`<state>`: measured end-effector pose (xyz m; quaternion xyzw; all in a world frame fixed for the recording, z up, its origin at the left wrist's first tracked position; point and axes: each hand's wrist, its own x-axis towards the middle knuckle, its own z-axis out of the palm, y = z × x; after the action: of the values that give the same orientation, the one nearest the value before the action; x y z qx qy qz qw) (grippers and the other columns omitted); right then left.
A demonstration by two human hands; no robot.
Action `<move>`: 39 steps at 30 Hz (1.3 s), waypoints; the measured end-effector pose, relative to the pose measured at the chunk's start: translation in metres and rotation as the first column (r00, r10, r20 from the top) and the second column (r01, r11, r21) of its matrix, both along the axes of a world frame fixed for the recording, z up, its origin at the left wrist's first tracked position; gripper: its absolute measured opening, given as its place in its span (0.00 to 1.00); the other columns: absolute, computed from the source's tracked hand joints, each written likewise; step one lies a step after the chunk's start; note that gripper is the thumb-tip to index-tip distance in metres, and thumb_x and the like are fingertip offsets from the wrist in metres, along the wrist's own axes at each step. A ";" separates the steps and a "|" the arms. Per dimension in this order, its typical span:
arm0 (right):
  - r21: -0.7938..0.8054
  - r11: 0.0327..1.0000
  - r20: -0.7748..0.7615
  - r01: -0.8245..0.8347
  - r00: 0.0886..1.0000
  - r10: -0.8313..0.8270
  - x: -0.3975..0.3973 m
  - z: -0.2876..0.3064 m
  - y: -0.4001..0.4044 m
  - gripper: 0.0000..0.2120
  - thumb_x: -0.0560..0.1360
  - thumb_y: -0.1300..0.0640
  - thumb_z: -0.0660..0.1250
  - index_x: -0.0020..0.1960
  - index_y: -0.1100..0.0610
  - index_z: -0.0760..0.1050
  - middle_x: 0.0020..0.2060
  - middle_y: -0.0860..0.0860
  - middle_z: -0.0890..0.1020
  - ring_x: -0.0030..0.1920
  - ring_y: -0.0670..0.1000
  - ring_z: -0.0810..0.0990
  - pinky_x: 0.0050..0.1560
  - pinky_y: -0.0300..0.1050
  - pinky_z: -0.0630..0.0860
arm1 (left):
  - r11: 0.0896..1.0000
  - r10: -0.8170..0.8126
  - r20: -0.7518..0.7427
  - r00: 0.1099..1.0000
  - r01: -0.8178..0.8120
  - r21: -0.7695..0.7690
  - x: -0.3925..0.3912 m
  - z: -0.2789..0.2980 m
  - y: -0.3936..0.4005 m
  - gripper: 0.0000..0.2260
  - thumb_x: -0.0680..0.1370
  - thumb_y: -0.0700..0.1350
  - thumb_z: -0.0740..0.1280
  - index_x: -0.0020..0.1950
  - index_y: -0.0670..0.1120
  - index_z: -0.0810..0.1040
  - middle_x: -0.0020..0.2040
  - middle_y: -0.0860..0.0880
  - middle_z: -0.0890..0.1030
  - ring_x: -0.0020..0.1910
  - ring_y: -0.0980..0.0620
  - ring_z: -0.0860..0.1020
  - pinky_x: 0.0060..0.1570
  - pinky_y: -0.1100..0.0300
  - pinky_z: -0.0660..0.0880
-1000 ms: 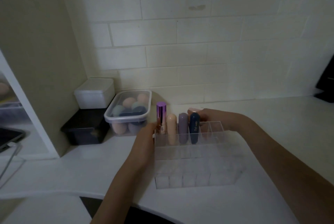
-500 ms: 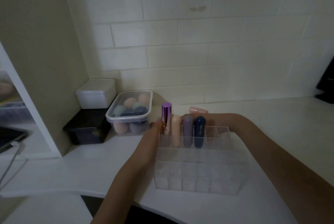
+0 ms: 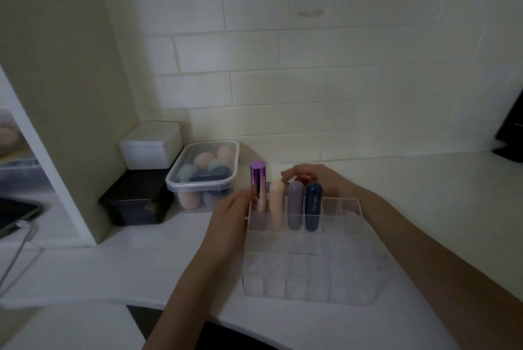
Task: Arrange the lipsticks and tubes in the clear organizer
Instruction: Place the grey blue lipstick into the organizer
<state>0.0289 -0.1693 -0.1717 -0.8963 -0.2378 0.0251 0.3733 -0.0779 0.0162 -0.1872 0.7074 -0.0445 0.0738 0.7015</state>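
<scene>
The clear organizer stands on the white counter in front of me. Its back row holds a purple-capped lipstick, a peach tube, a lavender tube and a navy tube, all upright. My left hand grips the organizer's left back corner, thumb beside the purple-capped lipstick. My right hand reaches behind the row, its fingers curled over a pink tube that is mostly hidden.
A lidded clear tub of makeup sponges sits left of the organizer by the brick wall. Beside it a white box rests on a black box. A cabinet wall stands left, a dark object far right.
My right hand has lifted from behind the organizer and closed over the pink tube that lay behind the row. The left hand stays at the left corner.
</scene>
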 end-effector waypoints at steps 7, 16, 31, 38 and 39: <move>-0.119 0.993 0.044 0.010 0.999 -0.004 0.019 -0.007 0.016 0.14 0.69 0.43 0.62 0.53 0.35 0.75 0.55 0.40 0.80 0.55 0.44 0.78 0.62 0.49 0.72 | 0.971 0.088 0.111 0.990 -0.111 0.213 0.012 -0.009 0.004 0.13 0.83 0.42 0.56 0.48 0.42 0.79 0.43 0.49 0.80 0.38 0.60 0.77 0.38 0.75 0.72; 0.247 0.969 0.038 0.024 0.999 -0.034 0.009 0.011 0.019 0.15 0.74 0.53 0.68 0.60 0.48 0.75 0.48 0.49 0.78 0.45 0.47 0.79 0.45 0.38 0.78 | 0.932 0.053 0.235 0.971 -0.133 0.338 0.013 -0.009 0.004 0.13 0.79 0.43 0.55 0.38 0.52 0.73 0.39 0.55 0.76 0.35 0.71 0.74 0.38 0.77 0.70; 0.431 0.892 -0.091 -0.133 0.978 0.190 -0.035 0.058 -0.002 0.18 0.80 0.59 0.54 0.63 0.42 0.73 0.40 0.52 0.76 0.36 0.47 0.70 0.37 0.37 0.72 | 0.925 0.071 0.230 0.971 -0.150 0.349 0.009 -0.007 0.006 0.14 0.83 0.35 0.53 0.41 0.45 0.72 0.38 0.55 0.74 0.38 0.58 0.71 0.38 0.71 0.69; 0.365 0.926 -0.027 -0.097 0.993 0.114 -0.039 0.064 -0.002 0.07 0.79 0.53 0.58 0.54 0.46 0.73 0.38 0.52 0.72 0.31 0.48 0.65 0.32 0.41 0.64 | 0.941 0.082 0.219 0.972 -0.147 0.304 0.012 -0.010 0.007 0.13 0.83 0.36 0.53 0.42 0.42 0.73 0.38 0.53 0.75 0.39 0.54 0.72 0.37 0.76 0.69; 0.376 0.922 -0.035 -0.087 0.994 0.108 -0.039 0.064 -0.002 0.07 0.79 0.52 0.58 0.54 0.46 0.73 0.37 0.52 0.72 0.31 0.48 0.65 0.31 0.41 0.63 | 0.941 0.081 0.212 0.974 -0.145 0.305 0.012 -0.010 0.007 0.13 0.83 0.36 0.53 0.43 0.43 0.73 0.38 0.53 0.75 0.39 0.55 0.72 0.37 0.76 0.69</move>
<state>-0.0103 -0.1709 -0.1074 -0.7948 -0.2723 0.0225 0.5419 -0.0657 0.0233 -0.1970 0.8019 -0.0842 0.1756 0.5649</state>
